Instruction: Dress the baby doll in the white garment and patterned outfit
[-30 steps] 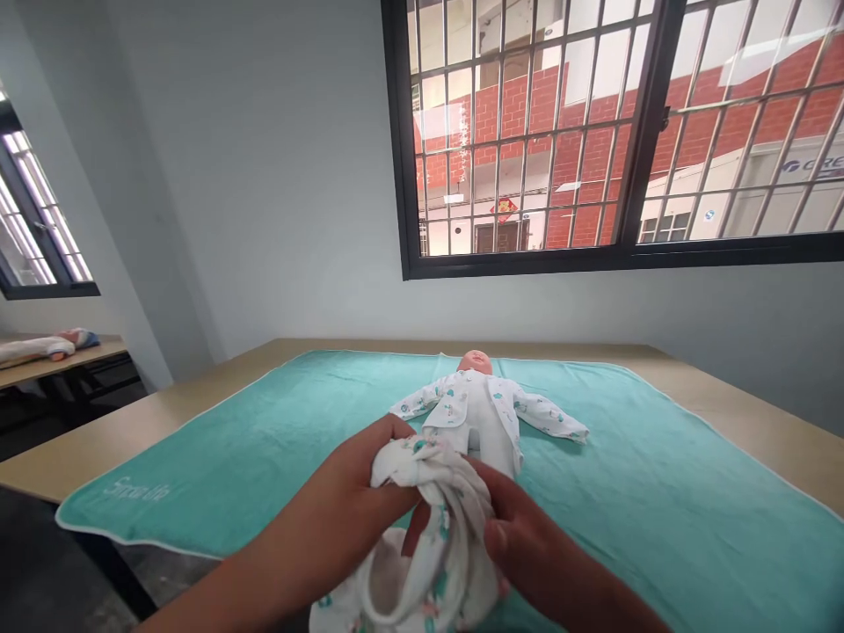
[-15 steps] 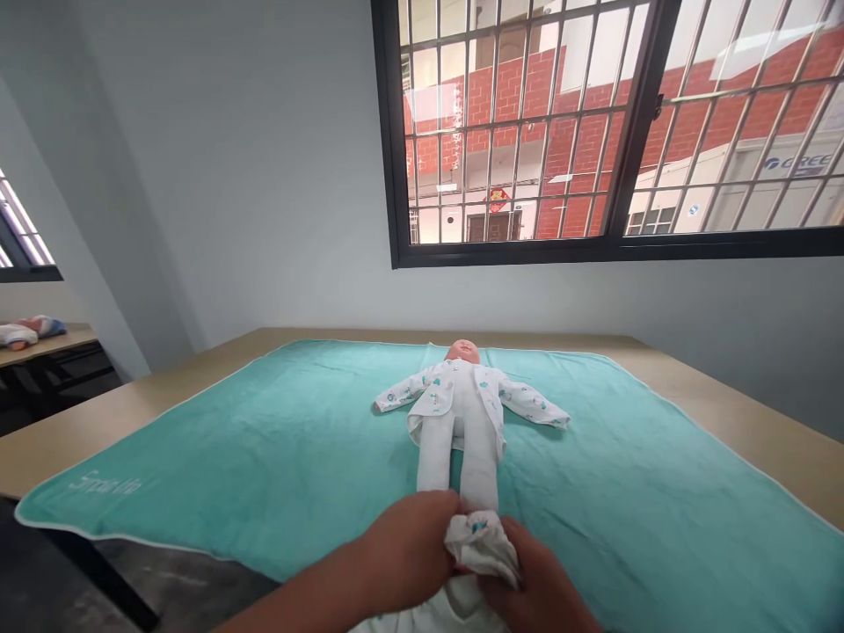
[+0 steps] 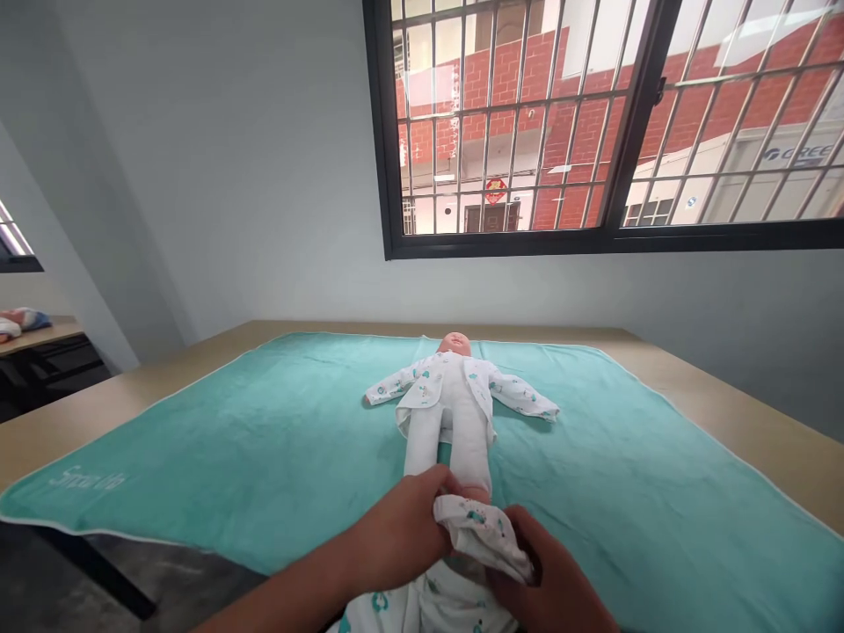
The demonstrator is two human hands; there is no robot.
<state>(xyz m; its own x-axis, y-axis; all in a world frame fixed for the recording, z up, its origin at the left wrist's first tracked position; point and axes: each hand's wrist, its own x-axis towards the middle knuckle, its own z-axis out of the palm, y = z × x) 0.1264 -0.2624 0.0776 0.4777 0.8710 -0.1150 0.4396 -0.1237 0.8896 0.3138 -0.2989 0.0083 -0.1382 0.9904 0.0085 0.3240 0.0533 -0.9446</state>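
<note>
Currently gripped a bunched white cotton garment [image 3: 484,532] with small green prints between both hands, right at the foot end of a pink-headed, white-bodied baby doll [image 3: 454,378]. Pinched its left edge with the left hand [image 3: 412,523], fingers curled in. Pinched its right side with the right hand [image 3: 550,576], thumb up top, fingers underneath. Held the gathered part as a short rolled band; let the rest hang below, toward the bottom of the view. Couldn't make out every fingertip.

Had the doll face up, legs toward the hands, on a teal plush blanket [image 3: 264,457] with pale trim, spread over a pale wood-topped bench [image 3: 712,406].

Counted the sleeves as done: both arms inside a white printed cotton jacket [image 3: 425,387], sleeves stretched out to either side. Counted the jacket front as not done: panels parted, plain white torso showing between.

Judged the legs as left too: both plain white along their visible length, without printed cloth. Rated the bunched garment as gathered up, but couldn't tell about contact with the pinkish foot [image 3: 476,493] just behind. Couldn't see the other foot past the left hand.
</note>
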